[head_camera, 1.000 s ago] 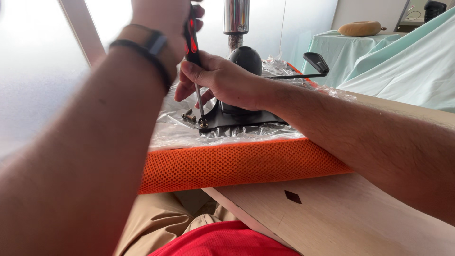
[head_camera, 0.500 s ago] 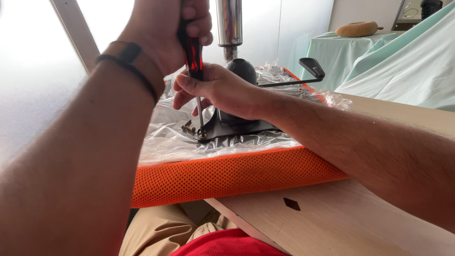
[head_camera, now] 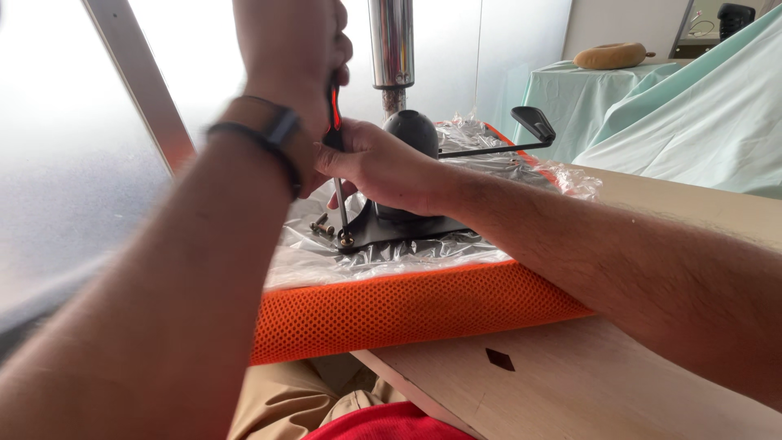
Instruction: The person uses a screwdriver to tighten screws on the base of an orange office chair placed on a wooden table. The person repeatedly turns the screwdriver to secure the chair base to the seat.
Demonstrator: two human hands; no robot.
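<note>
— While the left hand [head_camera: 293, 49] is gripping the red-and-black screwdriver [head_camera: 333, 122] handle, what is the right hand [head_camera: 383, 163] doing?
— Its fingers are closing on the thin metal shaft, steadying it; the tip is sitting on one screw [head_camera: 346, 239] at the corner of the flat black plate [head_camera: 407, 228].
— How many screws are showing?
— One more loose screw [head_camera: 320, 226] is lying just beside. Crinkled clear plastic wrap [head_camera: 383, 257] is covering the orange mesh cushion [head_camera: 407, 310].

Bracket [head_camera: 407, 226] on cushion [head_camera: 407, 314]; cushion on table [head_camera: 586, 391].
</note>
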